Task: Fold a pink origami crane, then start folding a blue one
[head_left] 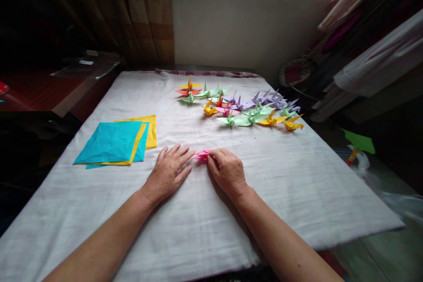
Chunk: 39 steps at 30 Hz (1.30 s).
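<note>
A small folded piece of pink paper [201,154] lies on the white cloth [185,229] between my hands. My right hand [227,171] has its fingers curled and pressed onto the pink paper's right end. Just left of the paper, my left hand [169,172] rests flat on the cloth, fingers stretched out, their tips almost touching it. Further back lie several finished paper cranes [244,108] in yellow, green, purple, pink and red.
A stack of turquoise and yellow paper squares [115,142] lies at the left of the cloth. A dark wooden cabinet [49,92] stands to the left, curtains behind, hanging clothes at the right. A green paper [359,141] lies on the floor at the right.
</note>
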Tool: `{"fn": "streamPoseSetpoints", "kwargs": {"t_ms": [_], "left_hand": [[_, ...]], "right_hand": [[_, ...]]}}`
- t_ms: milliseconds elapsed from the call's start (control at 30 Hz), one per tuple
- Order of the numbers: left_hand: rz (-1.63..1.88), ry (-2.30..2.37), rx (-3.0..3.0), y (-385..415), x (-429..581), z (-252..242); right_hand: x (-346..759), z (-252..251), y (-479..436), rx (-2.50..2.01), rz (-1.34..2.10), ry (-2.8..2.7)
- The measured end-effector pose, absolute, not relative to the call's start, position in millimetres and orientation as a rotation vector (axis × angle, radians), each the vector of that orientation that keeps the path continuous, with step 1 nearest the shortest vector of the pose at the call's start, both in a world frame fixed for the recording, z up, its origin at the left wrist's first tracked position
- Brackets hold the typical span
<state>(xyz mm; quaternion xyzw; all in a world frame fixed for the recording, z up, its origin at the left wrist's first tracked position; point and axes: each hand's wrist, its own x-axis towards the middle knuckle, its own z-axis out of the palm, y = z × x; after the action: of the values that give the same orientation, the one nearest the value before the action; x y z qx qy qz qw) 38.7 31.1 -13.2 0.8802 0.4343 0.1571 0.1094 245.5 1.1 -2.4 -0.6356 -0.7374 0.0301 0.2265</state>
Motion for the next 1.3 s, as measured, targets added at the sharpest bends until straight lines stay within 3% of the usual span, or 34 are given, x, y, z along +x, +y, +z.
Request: {"fn": "streamPoseSetpoints", "kwargs": {"t_ms": [233,500,867,1133,1300], "left_hand": [[0.537,1.226,2.624,27.7,42.3,-10.4],[0.894,1.221,2.178,36.4,32.3,-0.3],[0.685,1.003,2.520,34.2,35.1,-7.3],[0.499,1.011,2.518,31.2,37.1,-2.5],[0.556,1.087,2.456,34.3,45.1,-0.7]], "right_hand": [[249.4,-5.1,0.8,-1.693,0.031,-2.027],[252.7,-15.3,0.4,-1.362,0.181,-1.991],[250.9,-15.4,0.1,-1.069,0.196,-2.157],[254.8,-17.0,-1.7,-1.210,0.163,-2.151],[252.7,-19.2,4.3,-1.432,0.289,-2.033]]}}
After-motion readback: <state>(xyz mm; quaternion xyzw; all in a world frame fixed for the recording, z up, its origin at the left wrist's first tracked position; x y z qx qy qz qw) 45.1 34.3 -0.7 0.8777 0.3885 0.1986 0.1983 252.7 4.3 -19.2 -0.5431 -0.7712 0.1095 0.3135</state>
